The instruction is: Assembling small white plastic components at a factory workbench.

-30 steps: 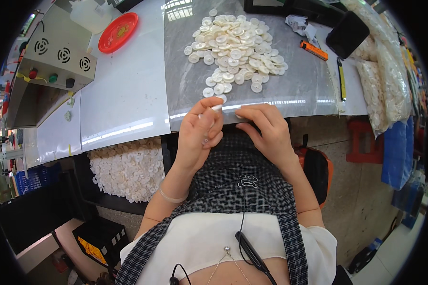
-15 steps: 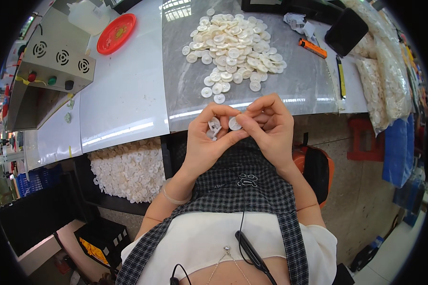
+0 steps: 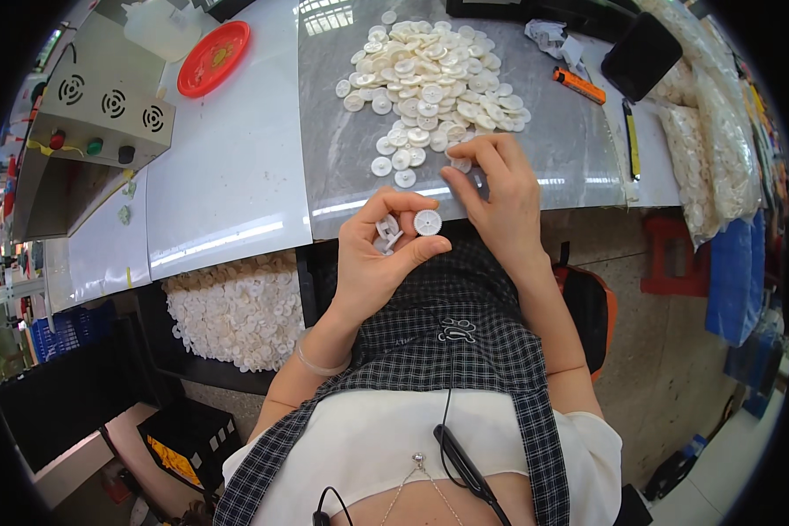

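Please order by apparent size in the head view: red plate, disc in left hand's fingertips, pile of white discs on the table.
1. Pile of white discs
2. Red plate
3. Disc in left hand

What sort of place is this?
Probably a workshop or factory: white discs are heaped on the workbench, a black tray below it holds many small white pieces, and a grey machine with coloured knobs stands at the left.
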Tool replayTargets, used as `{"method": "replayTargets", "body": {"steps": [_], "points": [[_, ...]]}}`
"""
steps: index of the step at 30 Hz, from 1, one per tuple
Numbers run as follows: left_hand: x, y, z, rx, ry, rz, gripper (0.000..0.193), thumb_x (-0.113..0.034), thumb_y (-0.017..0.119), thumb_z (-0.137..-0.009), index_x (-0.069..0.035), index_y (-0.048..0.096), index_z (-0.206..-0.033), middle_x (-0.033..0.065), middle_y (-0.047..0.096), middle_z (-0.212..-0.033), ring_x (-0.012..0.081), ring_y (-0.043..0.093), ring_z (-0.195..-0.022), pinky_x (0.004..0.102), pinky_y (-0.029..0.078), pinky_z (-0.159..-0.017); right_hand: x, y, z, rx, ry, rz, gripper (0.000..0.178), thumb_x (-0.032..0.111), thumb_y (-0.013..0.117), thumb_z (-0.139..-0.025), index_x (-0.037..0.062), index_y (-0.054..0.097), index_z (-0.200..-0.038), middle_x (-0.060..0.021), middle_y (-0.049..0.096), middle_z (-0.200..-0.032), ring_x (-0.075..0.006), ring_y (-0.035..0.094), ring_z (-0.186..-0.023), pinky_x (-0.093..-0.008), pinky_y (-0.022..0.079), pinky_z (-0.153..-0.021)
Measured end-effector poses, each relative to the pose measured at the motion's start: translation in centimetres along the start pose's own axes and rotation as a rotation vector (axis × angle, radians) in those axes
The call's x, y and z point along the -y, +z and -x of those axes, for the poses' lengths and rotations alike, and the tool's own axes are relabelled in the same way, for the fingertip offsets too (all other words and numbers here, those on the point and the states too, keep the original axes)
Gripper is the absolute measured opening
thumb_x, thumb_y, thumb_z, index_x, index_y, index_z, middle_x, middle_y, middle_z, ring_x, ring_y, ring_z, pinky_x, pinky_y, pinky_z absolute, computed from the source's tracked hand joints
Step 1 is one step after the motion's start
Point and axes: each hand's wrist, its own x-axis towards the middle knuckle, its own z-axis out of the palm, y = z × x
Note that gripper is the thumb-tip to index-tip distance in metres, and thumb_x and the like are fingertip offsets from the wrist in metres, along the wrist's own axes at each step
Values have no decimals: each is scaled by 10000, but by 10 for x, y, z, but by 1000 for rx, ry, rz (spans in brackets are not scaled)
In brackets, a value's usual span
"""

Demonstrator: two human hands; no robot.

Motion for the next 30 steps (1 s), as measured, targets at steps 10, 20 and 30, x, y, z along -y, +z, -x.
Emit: {"method": "replayTargets", "body": {"steps": [10,20,30], "points": [[0,-1,-1,-32,-213,496,280,-52,668,-884,-21,545,-1134,-40,482,-725,7,410,-583,144,294,-461,14,-14,7,73,10,-391,341,22,748,-748,49,612,-1059,-59,651,-1039,-164,623,-861,-273,470,-703],[9,-8,-1,277,-335,683,407,-356,457,-1015,5,513,-1194,9,508,-898,20,396,-596,143,282,-427,35,-22,9,117,-176,-568,547,-27,751,-719,44,510,-1204,-107,631,-1165,-205,595,-1057,-288,463,-812],[6,-11,-4,345,-379,855,479,-392,412,-1019,38,506,-1208,2,481,-900,35,376,-614,145,282,-421,3,-7,0,99,-133,-75,272,42,684,-795,52,639,-1063,-82,646,-1057,-253,597,-958,-333,462,-813]]}}
